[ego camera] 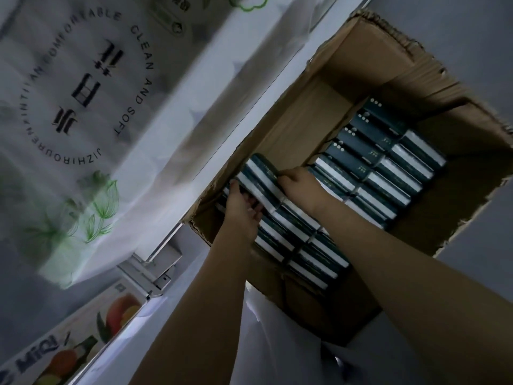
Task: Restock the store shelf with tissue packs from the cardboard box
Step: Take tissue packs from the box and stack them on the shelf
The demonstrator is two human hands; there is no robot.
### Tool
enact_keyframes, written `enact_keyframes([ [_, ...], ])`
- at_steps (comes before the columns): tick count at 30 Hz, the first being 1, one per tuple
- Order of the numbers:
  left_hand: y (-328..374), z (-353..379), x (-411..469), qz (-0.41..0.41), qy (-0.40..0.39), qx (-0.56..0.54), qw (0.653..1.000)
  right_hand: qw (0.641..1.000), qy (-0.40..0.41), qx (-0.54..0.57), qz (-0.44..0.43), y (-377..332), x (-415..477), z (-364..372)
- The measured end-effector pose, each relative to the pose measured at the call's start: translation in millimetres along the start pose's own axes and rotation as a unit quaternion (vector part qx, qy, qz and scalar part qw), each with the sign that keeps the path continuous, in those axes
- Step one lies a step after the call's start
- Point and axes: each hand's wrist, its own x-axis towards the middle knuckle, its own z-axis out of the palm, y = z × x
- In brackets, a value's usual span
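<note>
Currently, the left hand [244, 211] and right hand [298, 183] are gripping a dark-green, white-striped tissue pack [259, 173] at the 9 o'clock edge of the brown cardboard box [305, 107]; the next move is calling for a clear lift toward the white shelf [244, 129].

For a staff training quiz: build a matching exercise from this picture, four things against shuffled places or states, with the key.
Things: 1 cardboard box; 2 raised tissue pack; 3 white bag; 4 fruit carton.
States: A held by left hand and right hand; B open, torn edges; C lower left corner; D ringed black lettering.
Pairs: 1-B; 2-A; 3-D; 4-C.
</note>
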Motion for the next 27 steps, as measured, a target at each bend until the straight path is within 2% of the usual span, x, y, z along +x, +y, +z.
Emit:
enact_keyframes([
  [5, 20.1, -10.4, -81.4, -0.001, -0.028, -0.054, 0.998, 0.993, 0.059, 0.095, -0.039, -34.8, -81.3, -27.1],
  [7, 25.3, -11.5, -129.9, 0.002, -0.060, -0.069, 0.996, 0.990, 0.076, 0.096, -0.068, -60.4, -122.9, -42.2],
  [9, 31.5, -9.0, -188.5, -0.007, -0.084, -0.060, 0.995, 0.988, 0.070, 0.098, -0.096, -89.9, -170.8, -59.9],
  [15, 35.5, 11.2, -394.3, 0.001, -0.105, -0.012, 0.994, 0.981, 0.020, 0.169, -0.097, -187.6, -327.9, -123.5],
  [21, 51.5, 13.7, -566.6, 0.067, -0.161, -0.009, 0.985, 0.971, -0.024, 0.208, -0.114, -269.6, -480.5, -186.1],
  [25, 71.7, 21.4, -642.1, 0.142, -0.213, 0.052, 0.965, 0.962, -0.042, 0.228, -0.144, -304.6, -535.3, -205.4],
  [27, 78.1, 20.4, -672.2, 0.173, -0.225, 0.044, 0.958, 0.961, -0.053, 0.219, -0.163, -321.7, -560.7, -209.8],
])
